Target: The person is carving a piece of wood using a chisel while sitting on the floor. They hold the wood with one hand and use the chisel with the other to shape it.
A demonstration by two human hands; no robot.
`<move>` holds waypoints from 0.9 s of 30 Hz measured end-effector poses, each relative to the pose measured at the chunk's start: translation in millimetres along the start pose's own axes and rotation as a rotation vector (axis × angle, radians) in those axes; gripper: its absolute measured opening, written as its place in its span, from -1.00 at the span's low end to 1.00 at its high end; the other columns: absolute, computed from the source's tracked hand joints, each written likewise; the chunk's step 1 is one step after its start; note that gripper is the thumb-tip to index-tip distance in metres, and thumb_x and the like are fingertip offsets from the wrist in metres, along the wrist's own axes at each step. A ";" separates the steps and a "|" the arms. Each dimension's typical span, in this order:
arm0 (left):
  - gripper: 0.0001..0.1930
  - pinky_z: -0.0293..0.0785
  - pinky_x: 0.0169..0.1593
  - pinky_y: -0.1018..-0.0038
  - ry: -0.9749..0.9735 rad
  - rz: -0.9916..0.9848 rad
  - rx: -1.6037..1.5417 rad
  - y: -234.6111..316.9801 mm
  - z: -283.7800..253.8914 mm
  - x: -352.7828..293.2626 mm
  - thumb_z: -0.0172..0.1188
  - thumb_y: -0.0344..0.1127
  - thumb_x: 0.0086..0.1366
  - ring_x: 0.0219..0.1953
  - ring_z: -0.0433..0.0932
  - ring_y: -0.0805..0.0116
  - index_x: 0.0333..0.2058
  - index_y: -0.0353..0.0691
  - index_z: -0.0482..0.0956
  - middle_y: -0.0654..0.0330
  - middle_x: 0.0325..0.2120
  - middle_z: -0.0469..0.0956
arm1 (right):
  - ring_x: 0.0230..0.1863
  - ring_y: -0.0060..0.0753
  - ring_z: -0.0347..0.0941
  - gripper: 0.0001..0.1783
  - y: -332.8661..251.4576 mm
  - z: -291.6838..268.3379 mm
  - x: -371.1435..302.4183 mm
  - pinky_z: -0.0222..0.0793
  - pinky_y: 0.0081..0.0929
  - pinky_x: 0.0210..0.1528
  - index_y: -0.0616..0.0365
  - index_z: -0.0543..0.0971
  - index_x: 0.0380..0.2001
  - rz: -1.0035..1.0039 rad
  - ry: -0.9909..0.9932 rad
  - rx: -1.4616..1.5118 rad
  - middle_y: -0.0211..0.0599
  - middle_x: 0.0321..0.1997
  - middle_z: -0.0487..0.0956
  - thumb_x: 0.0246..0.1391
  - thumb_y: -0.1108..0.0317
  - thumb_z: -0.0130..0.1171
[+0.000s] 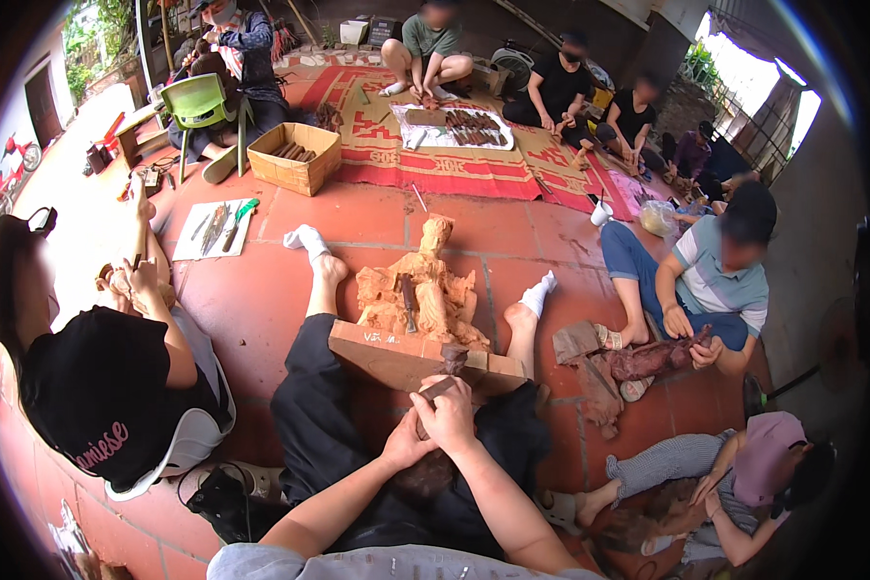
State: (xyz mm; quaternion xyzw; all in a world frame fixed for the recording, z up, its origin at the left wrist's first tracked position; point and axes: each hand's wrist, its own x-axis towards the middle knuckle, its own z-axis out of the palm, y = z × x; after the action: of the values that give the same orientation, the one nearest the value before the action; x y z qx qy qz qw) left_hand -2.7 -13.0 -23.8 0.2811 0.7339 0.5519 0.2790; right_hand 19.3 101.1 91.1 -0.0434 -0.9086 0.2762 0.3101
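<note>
Between my legs I hold a dark brown carved figure (453,361); its top shows past my fingers and its lower part is blurred in my lap. My left hand (408,443) is closed around its middle. Over it, my right hand (447,418) is closed on a small flat brown piece (438,388), pressed against the figure; its exact kind I cannot make out. Just beyond stands an orange-brown sculpture of a figure (433,275) on a thick wooden board (411,356). A chisel-like tool with a dark handle (408,295) leans on the sculpture.
Left of my foot, several tools lie on a white sheet (191,237). A woven basket (304,174) holds brown pieces. On the red mat (387,172), a white tray (498,143) carries dark carvings. People sit around; one at right holds a dark red-brown figure (648,361).
</note>
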 end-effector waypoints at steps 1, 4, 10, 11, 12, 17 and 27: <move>-0.10 0.35 0.16 0.22 -0.009 -0.030 -0.024 4.0 -1.6 -2.3 0.37 0.13 -0.02 0.12 0.42 -0.06 0.18 -0.28 0.23 -0.16 0.06 0.41 | -0.18 -0.11 0.49 -0.84 3.3 -1.9 0.8 0.34 -0.21 -0.06 0.16 0.57 -0.46 0.029 0.017 0.052 -0.24 -0.31 0.59 -0.03 0.33 0.31; -0.10 0.33 0.18 0.24 0.038 -0.039 0.060 19.1 0.2 -0.6 0.36 0.18 0.00 0.12 0.41 -0.06 0.16 -0.30 0.24 -0.16 0.05 0.41 | -0.32 -0.09 0.54 -0.88 18.6 -10.5 7.3 0.44 -0.32 -0.25 0.24 0.56 -0.43 0.240 0.079 0.226 -0.16 -0.35 0.58 0.06 0.40 0.25; -0.22 0.39 0.11 0.26 0.035 0.041 -0.063 1.6 1.3 1.3 0.39 -0.02 -0.02 0.06 0.46 -0.01 0.12 -0.28 0.29 -0.11 0.00 0.44 | -0.17 -0.12 0.48 -0.82 0.0 0.2 -0.5 0.32 -0.23 -0.04 0.14 0.57 -0.47 0.027 0.021 0.014 -0.24 -0.25 0.58 -0.10 0.32 0.36; -0.22 0.40 0.09 0.27 0.033 0.088 -0.087 -11.7 5.0 4.5 0.39 0.01 0.00 0.05 0.47 0.01 0.11 -0.28 0.29 -0.10 0.00 0.44 | -0.16 -0.10 0.47 -0.80 -2.0 1.7 0.4 0.30 -0.24 -0.03 0.14 0.57 -0.45 0.003 0.011 -0.042 -0.25 -0.28 0.58 -0.11 0.31 0.36; -0.21 0.40 0.10 0.27 0.023 0.055 -0.149 -7.1 6.3 4.3 0.39 0.03 0.01 0.04 0.47 0.02 0.12 -0.28 0.29 -0.09 -0.01 0.45 | -0.18 -0.10 0.48 -0.81 3.7 2.3 1.0 0.32 -0.24 -0.05 0.16 0.56 -0.43 0.019 0.023 -0.013 -0.24 -0.29 0.57 -0.08 0.33 0.35; -0.13 0.35 0.16 0.27 0.062 0.023 0.016 21.1 -3.0 -4.4 0.40 0.10 0.00 0.11 0.43 -0.01 0.16 -0.29 0.25 -0.13 0.04 0.43 | -0.27 -0.09 0.53 -0.87 11.3 -2.4 7.2 0.45 -0.28 -0.21 0.25 0.54 -0.42 0.238 0.125 0.203 -0.16 -0.33 0.56 0.03 0.41 0.26; -0.27 0.44 0.03 0.26 0.055 0.020 -0.095 2.9 5.1 1.3 0.42 0.04 0.02 -0.05 0.53 0.03 0.02 -0.30 0.33 -0.04 -0.12 0.51 | -0.23 -0.04 0.48 -0.83 15.5 8.0 8.5 0.38 -0.20 -0.14 0.22 0.53 -0.44 0.208 0.108 0.267 -0.15 -0.28 0.55 0.01 0.35 0.29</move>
State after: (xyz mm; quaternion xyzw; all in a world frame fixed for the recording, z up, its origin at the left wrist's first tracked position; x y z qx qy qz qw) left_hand 0.4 -8.0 -22.4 0.2597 0.7113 0.5964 0.2664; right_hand 6.4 112.5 82.3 -0.1102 -0.8366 0.4223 0.3311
